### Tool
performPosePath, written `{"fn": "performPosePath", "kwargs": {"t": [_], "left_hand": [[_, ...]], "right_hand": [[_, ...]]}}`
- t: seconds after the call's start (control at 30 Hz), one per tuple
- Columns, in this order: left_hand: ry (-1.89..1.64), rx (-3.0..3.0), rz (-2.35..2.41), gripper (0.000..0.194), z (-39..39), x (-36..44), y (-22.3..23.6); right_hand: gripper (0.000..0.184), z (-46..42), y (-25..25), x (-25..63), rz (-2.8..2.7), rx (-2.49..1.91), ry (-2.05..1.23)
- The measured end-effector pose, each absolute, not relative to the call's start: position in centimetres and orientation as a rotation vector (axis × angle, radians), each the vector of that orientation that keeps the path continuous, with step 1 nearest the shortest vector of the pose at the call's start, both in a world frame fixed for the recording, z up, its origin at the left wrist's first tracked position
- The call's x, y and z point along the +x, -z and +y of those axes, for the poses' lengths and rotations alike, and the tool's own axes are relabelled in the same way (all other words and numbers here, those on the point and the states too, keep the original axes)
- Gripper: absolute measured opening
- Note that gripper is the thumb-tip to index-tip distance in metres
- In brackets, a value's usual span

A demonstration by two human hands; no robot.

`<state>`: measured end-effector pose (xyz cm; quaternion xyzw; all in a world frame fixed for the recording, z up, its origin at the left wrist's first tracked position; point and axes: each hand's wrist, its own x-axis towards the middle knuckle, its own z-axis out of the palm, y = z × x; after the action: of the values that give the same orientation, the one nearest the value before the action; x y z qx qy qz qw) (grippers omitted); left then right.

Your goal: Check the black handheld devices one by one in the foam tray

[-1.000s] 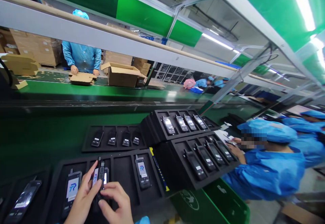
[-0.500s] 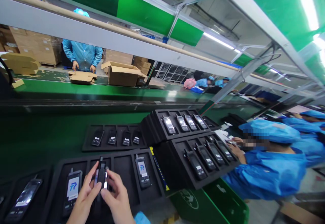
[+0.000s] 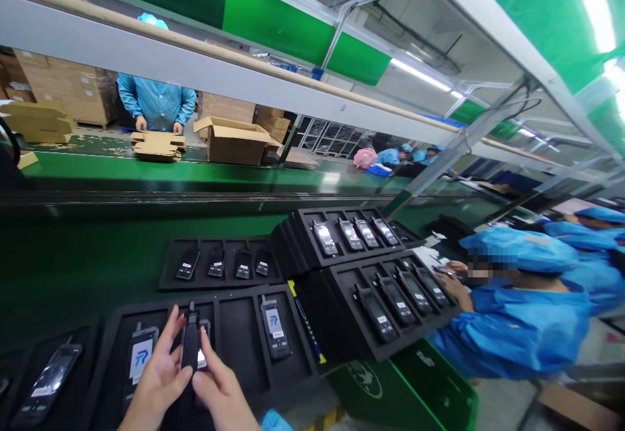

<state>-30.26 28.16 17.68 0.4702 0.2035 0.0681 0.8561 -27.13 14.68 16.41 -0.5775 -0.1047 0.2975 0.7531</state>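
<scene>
My left hand (image 3: 159, 372) and my right hand (image 3: 222, 389) hold a black handset (image 3: 191, 340) between them, turned edge-on with its stubby antenna up. Fingers of both hands press on its sides, and its screen face is mostly out of sight. Beneath is a black foam tray (image 3: 237, 336). One handset (image 3: 141, 355) with a blue logo on its screen lies in the slot to the left, partly behind my left hand. Another such handset (image 3: 275, 328) rests in the slot at the tray's right end. Something bright shows behind the held handset, too covered to make out.
Stacked foam trays (image 3: 319, 281) with handsets stand to the right; a smaller tray (image 3: 200, 281) lies behind. At far left is another handset (image 3: 49, 379). A yellow-and-blue strip (image 3: 306, 323) edges the near tray. A co-worker in blue (image 3: 517, 327) sits at right.
The handset in my hands has turned slightly and shifted a little left, and my fingers have moved along its sides. Across the bench, another person's hands have shifted on a flat cardboard piece.
</scene>
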Motion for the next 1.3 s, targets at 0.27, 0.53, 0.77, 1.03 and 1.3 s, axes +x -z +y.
{"fn": "performPosePath", "kwargs": {"t": [0.27, 0.53, 0.77, 1.03, 1.3], "left_hand": [[-0.049, 0.967, 0.442, 0.114, 28.5, -30.4, -17.5], [-0.029, 1.0, 0.421, 0.078, 28.9, -30.6, -17.0], [-0.075, 1.041, 0.409, 0.075, 27.9, -29.5, -17.1], [0.142, 1.192, 0.414, 0.073, 19.9, -23.9, -13.2], [0.017, 1.396, 0.466, 0.085, 16.2, -22.3, -8.8]], "right_hand": [[0.073, 15.6, -16.1, -27.3, -0.29, -1.051, -0.646], [0.081, 15.1, -14.7, -27.1, -0.155, -0.94, -0.683], [0.083, 14.6, -14.6, -26.3, -0.103, -0.984, -0.59], [0.049, 7.0, -13.5, -23.8, -0.017, -1.638, -0.29], [0.024, 0.2, -6.0, -20.1, 0.244, -2.121, 0.556]]}}
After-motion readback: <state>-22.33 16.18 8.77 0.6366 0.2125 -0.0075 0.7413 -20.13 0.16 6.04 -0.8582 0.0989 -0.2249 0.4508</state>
